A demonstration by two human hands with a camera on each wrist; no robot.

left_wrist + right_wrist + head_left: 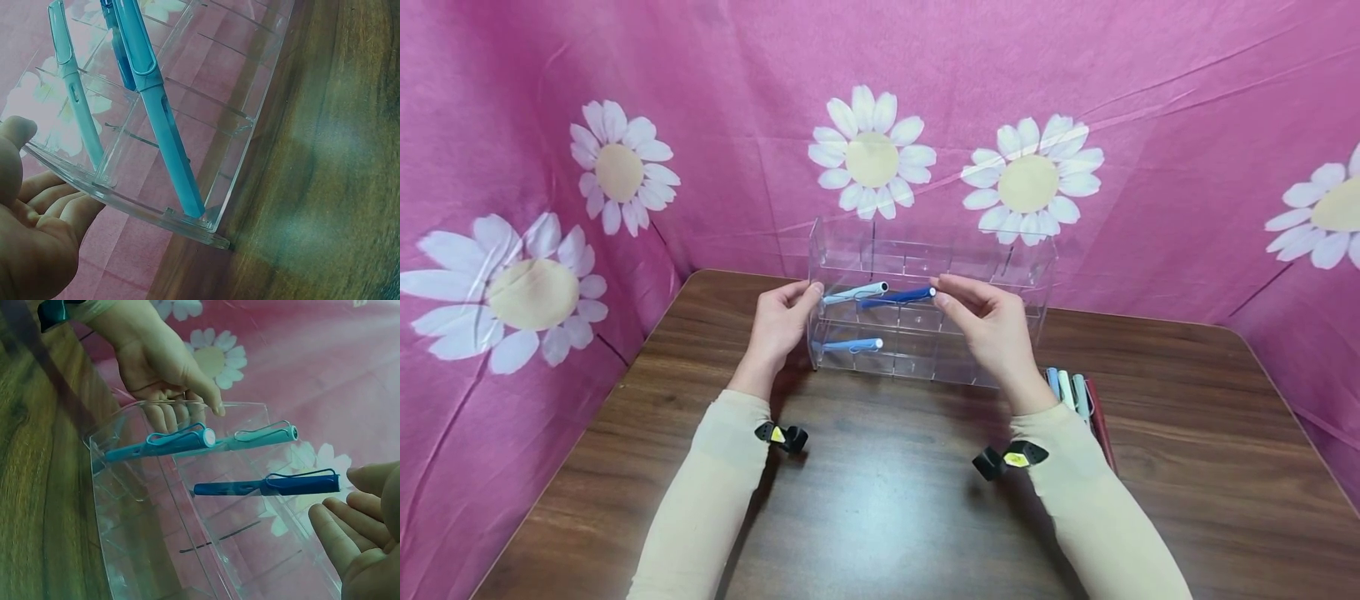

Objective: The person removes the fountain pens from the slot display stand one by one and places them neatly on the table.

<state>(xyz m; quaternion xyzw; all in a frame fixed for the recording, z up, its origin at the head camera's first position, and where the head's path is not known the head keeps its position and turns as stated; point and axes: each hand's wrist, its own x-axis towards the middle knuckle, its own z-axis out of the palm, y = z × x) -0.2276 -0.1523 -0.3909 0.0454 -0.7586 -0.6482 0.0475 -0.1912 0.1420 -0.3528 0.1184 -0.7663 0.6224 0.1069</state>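
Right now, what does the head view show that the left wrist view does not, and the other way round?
Only the head view: the right hand near the dark blue pen, and the row of pens on the table.
Only the left wrist view: the palm of the left hand.
Both: the left hand, the clear rack with three pens in it, the table and the pink flowered cloth.

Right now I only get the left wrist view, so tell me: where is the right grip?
Observer: The right grip is at the outer end of the dark blue pen.
Operator: Does it hold that pen?
Observer: It doesn't look so; in the right wrist view, the thumb and fingers are spread apart.
Operator: Any pens outside the clear rack?
Observer: Yes, more pens to its right, partly hidden by the right sleeve.
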